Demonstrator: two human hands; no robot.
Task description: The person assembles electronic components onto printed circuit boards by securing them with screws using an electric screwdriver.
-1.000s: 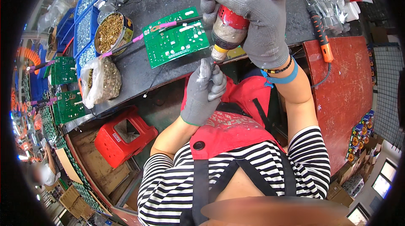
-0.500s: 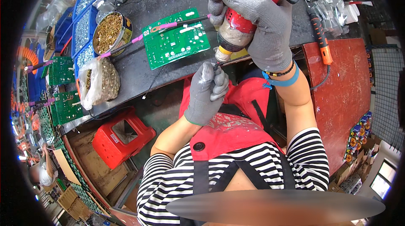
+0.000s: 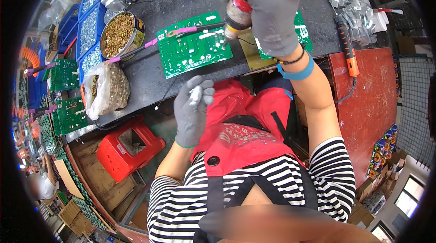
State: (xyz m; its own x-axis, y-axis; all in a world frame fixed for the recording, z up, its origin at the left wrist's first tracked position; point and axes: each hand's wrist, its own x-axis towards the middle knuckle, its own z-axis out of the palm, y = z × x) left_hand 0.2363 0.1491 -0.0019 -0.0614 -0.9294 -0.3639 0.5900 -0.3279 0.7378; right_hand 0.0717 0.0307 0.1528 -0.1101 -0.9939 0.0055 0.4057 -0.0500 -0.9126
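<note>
My right hand point(image 3: 274, 18), in a grey glove, is wrapped round a red power screwdriver point(image 3: 240, 3). The tool's nose points down at the right edge of a green circuit board point(image 3: 193, 52); whether the bit touches the board cannot be made out. A black cable with pink sleeves and a ring terminal point(image 3: 172, 33) lies across that board. My left hand point(image 3: 193, 107), also gloved, hovers in front of the bench edge with its fingers curled and thumb pressed in. Anything small inside those fingers is hidden. Behind my right hand, a second green board point(image 3: 303, 34) shows partly.
To the left are a round tin of brass-coloured screws point(image 3: 119, 36), blue bins of silver screws point(image 3: 88, 32) and a plastic bag of small parts point(image 3: 113, 91). An orange-handled soldering iron point(image 3: 349, 54) and metal heatsinks point(image 3: 354, 14) lie right. Below stands a red stool point(image 3: 129, 147).
My left hand has dropped away from the screwdriver's tip, down and left. The screwdriver has moved up and left to the board's edge. The board sits slightly further right.
</note>
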